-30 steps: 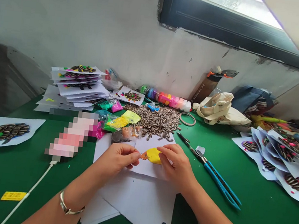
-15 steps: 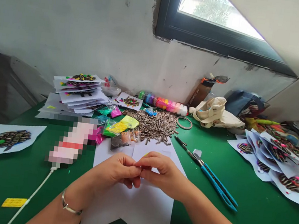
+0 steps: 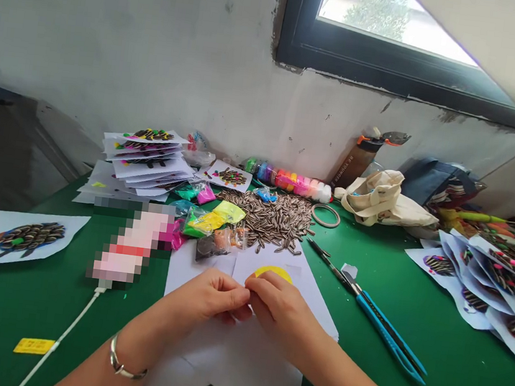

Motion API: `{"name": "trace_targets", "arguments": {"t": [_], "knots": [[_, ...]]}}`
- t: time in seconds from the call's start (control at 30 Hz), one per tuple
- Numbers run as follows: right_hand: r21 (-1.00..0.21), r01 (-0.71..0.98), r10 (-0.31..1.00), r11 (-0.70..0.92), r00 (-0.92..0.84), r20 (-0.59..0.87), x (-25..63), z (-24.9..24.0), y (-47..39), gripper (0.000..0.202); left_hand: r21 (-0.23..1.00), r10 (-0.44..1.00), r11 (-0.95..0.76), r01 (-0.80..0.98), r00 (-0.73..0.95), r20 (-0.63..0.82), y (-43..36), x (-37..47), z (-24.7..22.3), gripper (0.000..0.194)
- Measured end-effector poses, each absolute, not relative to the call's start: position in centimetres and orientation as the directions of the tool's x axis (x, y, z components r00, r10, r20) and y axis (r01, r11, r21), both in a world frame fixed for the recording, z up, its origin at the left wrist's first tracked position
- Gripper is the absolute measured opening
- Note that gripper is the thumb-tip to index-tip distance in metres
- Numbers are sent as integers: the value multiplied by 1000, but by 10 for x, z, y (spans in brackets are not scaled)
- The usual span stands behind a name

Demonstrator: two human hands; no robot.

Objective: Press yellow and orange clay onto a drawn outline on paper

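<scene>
My left hand (image 3: 218,296) and my right hand (image 3: 278,302) meet fingertip to fingertip above white paper (image 3: 236,366). Both are closed in a pinch, and whatever sits between the fingers is hidden or too small to name. Just beyond my right hand, a flat yellow patch (image 3: 274,273) shows on the paper, partly covered by the fingers. A silver bracelet (image 3: 120,361) circles my left wrist. Past the paper lies a heap of striped sunflower seeds (image 3: 277,217), with bags of coloured clay (image 3: 210,220) beside it.
Tweezers with blue handles (image 3: 392,338) and a black pen-like tool (image 3: 319,247) lie to the right. A tape ring (image 3: 326,216), a cloth bag (image 3: 374,198) and a bottle (image 3: 358,161) stand behind. Stacks of seed pictures (image 3: 148,164) are at both sides; a cable (image 3: 64,335) runs left.
The view has shifted a little, so most things sit further right. More of the yellow patch shows behind my right hand. Both hands stay pinched together.
</scene>
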State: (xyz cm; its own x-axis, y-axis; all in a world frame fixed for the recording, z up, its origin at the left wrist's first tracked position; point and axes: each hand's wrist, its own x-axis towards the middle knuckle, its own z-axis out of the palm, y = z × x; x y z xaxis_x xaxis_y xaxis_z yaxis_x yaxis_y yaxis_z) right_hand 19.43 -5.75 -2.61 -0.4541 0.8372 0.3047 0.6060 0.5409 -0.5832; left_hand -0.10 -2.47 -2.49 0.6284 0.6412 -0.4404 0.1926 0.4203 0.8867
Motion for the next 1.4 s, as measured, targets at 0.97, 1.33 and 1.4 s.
{"name": "trace_targets", "arguments": {"t": [0.97,1.33,1.4], "knots": [[-727,501,883,469,-235,407,220,-25,-48,21,80,983,-127,989,114,145,4,14,5,40],[-783,495,922,376,-120,367,227,-36,-36,15,306,977,-180,935,135,163,14,-4,-25,34],[-788,500,930,359,-118,348,223,-37,-34,15,409,982,-173,896,123,146,14,-8,-25,37]]}}
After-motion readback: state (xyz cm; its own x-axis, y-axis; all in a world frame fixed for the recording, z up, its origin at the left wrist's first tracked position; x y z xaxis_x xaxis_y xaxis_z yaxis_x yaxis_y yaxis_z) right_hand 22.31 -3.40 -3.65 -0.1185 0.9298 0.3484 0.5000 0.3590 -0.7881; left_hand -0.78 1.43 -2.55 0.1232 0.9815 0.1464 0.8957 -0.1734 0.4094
